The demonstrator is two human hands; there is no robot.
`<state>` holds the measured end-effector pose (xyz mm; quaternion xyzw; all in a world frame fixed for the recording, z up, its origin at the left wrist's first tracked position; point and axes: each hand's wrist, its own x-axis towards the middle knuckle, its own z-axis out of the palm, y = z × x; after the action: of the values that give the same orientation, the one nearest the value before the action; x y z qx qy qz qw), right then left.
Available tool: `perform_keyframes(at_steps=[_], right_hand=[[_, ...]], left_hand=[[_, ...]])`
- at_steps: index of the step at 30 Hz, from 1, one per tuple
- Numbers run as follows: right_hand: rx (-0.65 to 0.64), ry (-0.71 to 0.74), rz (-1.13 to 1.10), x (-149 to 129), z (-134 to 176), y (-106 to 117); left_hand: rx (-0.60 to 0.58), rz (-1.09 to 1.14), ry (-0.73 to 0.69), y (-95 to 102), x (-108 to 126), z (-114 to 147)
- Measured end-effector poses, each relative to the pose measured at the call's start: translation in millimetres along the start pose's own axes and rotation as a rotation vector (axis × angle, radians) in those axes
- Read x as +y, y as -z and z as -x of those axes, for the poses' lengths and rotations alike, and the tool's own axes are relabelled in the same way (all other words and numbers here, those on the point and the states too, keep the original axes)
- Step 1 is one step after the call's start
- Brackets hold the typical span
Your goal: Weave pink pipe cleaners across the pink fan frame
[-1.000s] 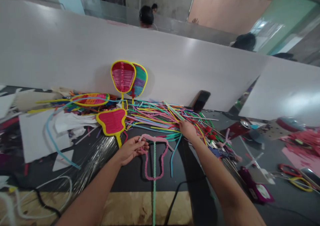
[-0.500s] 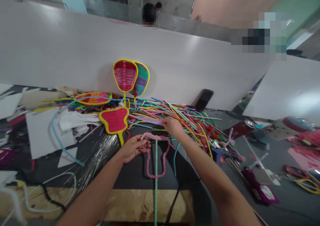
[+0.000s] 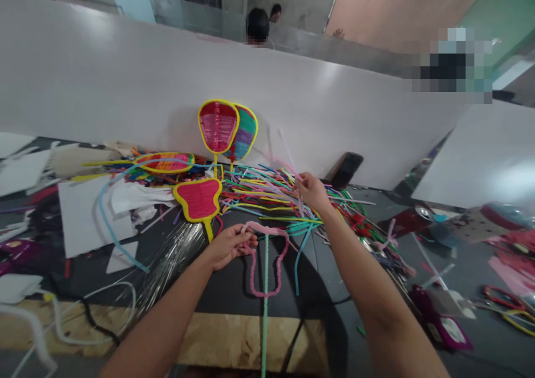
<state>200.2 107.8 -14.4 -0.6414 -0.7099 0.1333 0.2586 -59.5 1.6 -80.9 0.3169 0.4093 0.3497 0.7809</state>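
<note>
My left hand pinches the upper left corner of a pink pipe-cleaner frame, whose outline is wide at the top and narrower below. A twisted green pipe-cleaner stem runs down its middle and past the lower edge. My right hand is closed on pale pink pipe cleaners, raised over the loose pipe-cleaner pile. Left of the frame lies a finished pink fan with yellow edging.
Two more fans lean against the white partition. A phone rests against it too. Silver wires lie left, white card pieces farther left. At right are a can and scissors.
My right hand has risen from the pile and moved right, lifting pale pink pipe cleaners out. My left hand keeps its grip on the frame. The view has shifted slightly.
</note>
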Motion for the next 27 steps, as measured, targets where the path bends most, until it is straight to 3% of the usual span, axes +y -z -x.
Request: perform_keyframes(at_steps=[6, 9, 12, 16, 22, 27], right_hand=[[0.187, -0.021, -0.563, -9.2, 1.7, 36.3], [0.3, -0.03, -0.658, -8.0, 5.1, 52.5], [0.4, -0.017, -0.572, 1.9, 9.7, 60.0], [0.351, -0.022, -0.353, 18.7, 16.6, 59.9], [0.49, -0.071, -0.443, 25.1, 20.4, 68.0], [0.384, -0.046, -0.472, 25.4, 18.9, 69.1]], left_hand=[[0.001, -0.005, 0.003, -0.7, 0.9, 0.6], [0.006, -0.003, 0.003, -1.5, 1.7, 1.2], [-0.004, -0.005, 0.003, -1.8, 2.0, 1.6], [0.001, -0.016, 0.005, -2.8, 3.0, 2.6], [0.023, 0.001, 0.018, -6.7, 6.5, 4.2], [0.018, -0.002, 0.012, -5.0, 5.5, 3.4]])
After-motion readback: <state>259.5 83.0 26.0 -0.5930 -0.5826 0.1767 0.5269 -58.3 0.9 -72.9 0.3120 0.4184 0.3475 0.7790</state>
